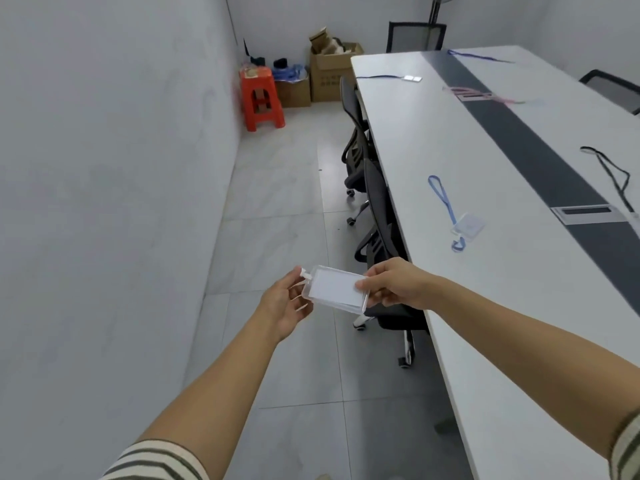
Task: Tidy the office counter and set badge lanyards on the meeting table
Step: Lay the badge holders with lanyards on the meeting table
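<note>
Pinching badge holder [336, 289] with right hand [391, 285], steadying its clip end with loosely spread left hand [287, 303], just off meeting table [450, 133]; could drop floorward through so slight a pinch.

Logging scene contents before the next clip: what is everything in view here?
badge holder: one, clear with a white card, held in the air left of the table
meeting table: one, white with a dark grey strip, right
blue lanyards: three, on the table
pink lanyard: one, on the strip, far
black lanyard: one, table's right side
office chairs: four, black, around the table
stool: one, red, far corner
cardboard boxes: several, brown, far wall
left hand: touches the holder's clip end
right hand: pinches the other end
</note>
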A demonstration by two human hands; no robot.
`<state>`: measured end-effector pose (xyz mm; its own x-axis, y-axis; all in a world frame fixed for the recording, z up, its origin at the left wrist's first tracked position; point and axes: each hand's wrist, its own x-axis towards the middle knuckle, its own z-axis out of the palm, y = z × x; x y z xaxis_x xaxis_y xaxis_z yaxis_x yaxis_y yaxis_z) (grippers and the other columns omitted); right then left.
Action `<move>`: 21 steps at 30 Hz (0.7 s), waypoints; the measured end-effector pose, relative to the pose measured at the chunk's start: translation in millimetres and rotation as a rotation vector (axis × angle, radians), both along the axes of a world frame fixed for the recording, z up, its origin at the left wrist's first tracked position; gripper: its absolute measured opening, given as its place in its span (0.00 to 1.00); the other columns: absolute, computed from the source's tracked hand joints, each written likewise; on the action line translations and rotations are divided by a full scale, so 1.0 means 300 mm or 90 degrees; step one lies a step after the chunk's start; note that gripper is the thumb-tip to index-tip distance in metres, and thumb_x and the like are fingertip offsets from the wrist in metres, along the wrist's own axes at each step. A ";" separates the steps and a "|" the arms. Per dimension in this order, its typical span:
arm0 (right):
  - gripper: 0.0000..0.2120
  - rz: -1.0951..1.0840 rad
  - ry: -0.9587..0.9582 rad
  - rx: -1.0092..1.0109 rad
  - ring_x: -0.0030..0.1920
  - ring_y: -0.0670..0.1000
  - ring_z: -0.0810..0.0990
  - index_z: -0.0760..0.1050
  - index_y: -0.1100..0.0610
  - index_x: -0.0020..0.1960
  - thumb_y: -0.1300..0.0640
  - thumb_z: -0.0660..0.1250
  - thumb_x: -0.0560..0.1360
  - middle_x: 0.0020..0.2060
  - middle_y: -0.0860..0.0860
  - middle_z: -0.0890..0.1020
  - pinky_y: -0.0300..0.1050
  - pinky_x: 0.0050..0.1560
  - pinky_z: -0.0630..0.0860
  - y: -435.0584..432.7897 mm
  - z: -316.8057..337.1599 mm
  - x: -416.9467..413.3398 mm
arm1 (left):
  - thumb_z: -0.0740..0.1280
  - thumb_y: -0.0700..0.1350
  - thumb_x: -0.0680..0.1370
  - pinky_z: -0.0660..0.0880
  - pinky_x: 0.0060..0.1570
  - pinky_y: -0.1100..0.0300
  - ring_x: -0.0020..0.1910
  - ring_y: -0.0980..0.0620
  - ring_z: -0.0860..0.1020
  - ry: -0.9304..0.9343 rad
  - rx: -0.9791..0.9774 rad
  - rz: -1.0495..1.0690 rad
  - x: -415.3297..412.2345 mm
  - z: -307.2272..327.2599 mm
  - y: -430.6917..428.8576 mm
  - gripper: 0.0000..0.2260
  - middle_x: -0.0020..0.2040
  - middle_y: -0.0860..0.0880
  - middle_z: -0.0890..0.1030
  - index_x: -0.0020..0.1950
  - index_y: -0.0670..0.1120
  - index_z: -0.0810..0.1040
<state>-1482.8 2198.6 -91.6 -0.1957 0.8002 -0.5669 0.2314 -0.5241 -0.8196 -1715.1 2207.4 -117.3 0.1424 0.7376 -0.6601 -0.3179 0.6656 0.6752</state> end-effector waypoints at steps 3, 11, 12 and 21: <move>0.08 0.018 0.030 -0.030 0.37 0.50 0.85 0.75 0.59 0.42 0.60 0.74 0.73 0.42 0.59 0.84 0.36 0.30 0.73 0.043 -0.009 0.009 | 0.66 0.48 0.79 0.73 0.40 0.58 0.39 0.51 0.77 0.029 0.010 0.013 0.024 -0.021 0.080 0.06 0.41 0.49 0.79 0.46 0.46 0.79; 0.10 -0.038 -0.069 -0.021 0.42 0.51 0.84 0.79 0.59 0.44 0.52 0.70 0.77 0.46 0.59 0.86 0.40 0.38 0.77 0.262 -0.075 0.224 | 0.63 0.43 0.81 0.76 0.44 0.49 0.38 0.46 0.77 0.029 0.011 0.008 0.171 0.024 0.411 0.08 0.40 0.44 0.78 0.45 0.41 0.75; 0.10 -0.058 -0.103 -0.015 0.41 0.51 0.85 0.79 0.60 0.46 0.52 0.70 0.77 0.46 0.58 0.86 0.40 0.38 0.77 0.306 -0.092 0.279 | 0.63 0.42 0.81 0.76 0.43 0.49 0.38 0.46 0.77 0.028 0.011 0.001 0.197 0.029 0.457 0.07 0.41 0.43 0.78 0.46 0.41 0.75; 0.10 -0.320 -0.312 -0.041 0.35 0.54 0.82 0.79 0.65 0.52 0.60 0.69 0.75 0.38 0.58 0.83 0.39 0.32 0.74 0.648 -0.303 0.866 | 0.65 0.45 0.79 0.74 0.61 0.39 0.58 0.36 0.78 0.042 0.006 -0.158 0.498 0.063 0.835 0.07 0.59 0.34 0.79 0.45 0.43 0.72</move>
